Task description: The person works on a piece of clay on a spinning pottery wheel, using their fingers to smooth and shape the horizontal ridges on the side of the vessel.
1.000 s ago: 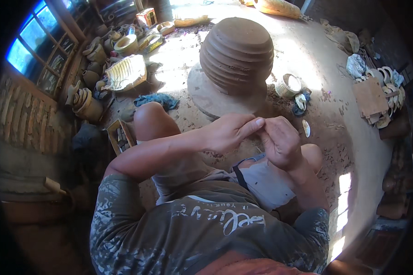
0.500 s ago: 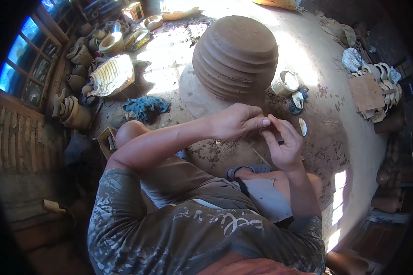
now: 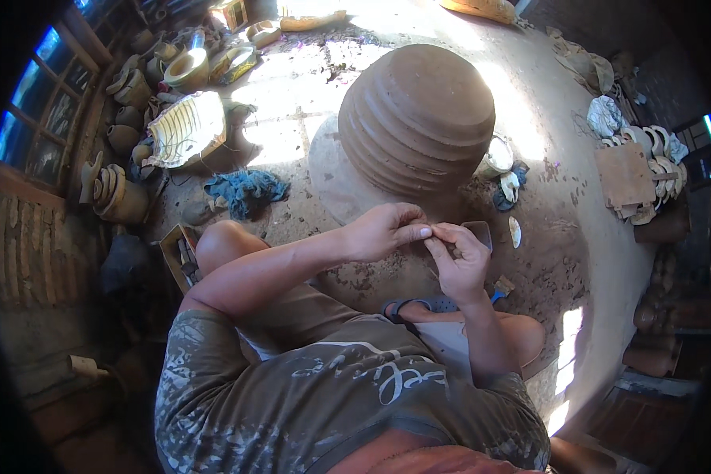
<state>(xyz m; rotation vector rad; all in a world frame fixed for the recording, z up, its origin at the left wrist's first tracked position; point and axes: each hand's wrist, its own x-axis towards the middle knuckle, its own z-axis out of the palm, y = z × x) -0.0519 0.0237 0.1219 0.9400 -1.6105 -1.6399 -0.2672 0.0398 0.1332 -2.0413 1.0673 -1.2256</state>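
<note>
My left hand (image 3: 383,232) and my right hand (image 3: 462,259) meet in front of my crossed legs, thumbs and fingertips pinched together. Whatever they pinch is too small and too covered by the fingers to make out. Just beyond them stands a large brown clay pot (image 3: 419,118), ridged in rings around its side, its broad flat face upward. It rests on a pale round slab (image 3: 332,178). Behind my right hand a small box-like container (image 3: 479,232) is partly hidden. A brush with a blue handle (image 3: 501,289) lies near my right knee.
A white tub (image 3: 498,156) and crumpled rags (image 3: 510,186) sit right of the pot. Left are a blue cloth (image 3: 246,189), a ribbed pale mould (image 3: 188,130) and an open box (image 3: 183,257) by my knee. Clay crumbs litter the floor; a brown board (image 3: 624,175) leans far right.
Both hands, still pinched together, have moved left and slightly nearer to me. The pot sits lower and further right in view. The container and blue-handled brush now show beside my right hand.
</note>
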